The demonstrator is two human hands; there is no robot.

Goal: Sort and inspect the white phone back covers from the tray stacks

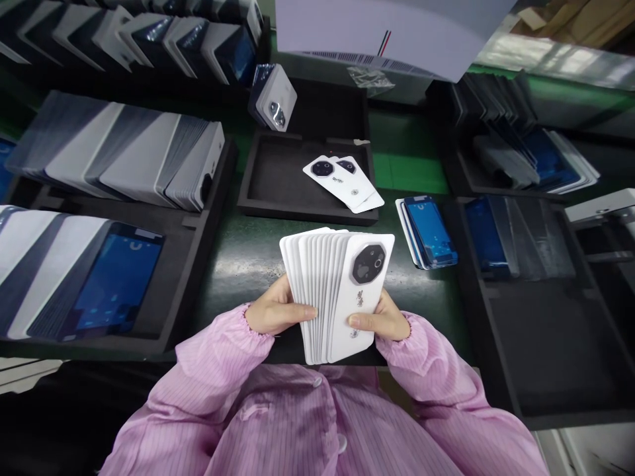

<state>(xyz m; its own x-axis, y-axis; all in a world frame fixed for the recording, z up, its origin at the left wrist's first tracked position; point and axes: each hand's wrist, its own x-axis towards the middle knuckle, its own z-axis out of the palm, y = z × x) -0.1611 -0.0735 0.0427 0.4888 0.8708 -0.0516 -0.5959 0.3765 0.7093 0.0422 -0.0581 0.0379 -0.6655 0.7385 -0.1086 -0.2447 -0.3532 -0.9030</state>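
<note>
Between my two hands is a fanned stack of white phone back covers [342,330], held upright over the bench near my body. My left hand [278,309] grips the stack's left side, thumb across the edges. On the right side, my right hand [384,318] pinches the front cover, thumb on its face below the dark camera area. Beyond them, two overlapping white covers [340,185] lie in a shallow black tray [278,173]. Right of the stack, a small pile of blue-faced panels [429,231] rests on the bench.
Left, black trays [169,277] hold rows of grey and white panels [139,149] and blue-faced ones [116,281]. Another upright bundle [274,96] stands behind the middle tray. Right, a black tray [560,357] holds blue and clear sheets [520,238]. A white machine housing [387,26] overhangs the back.
</note>
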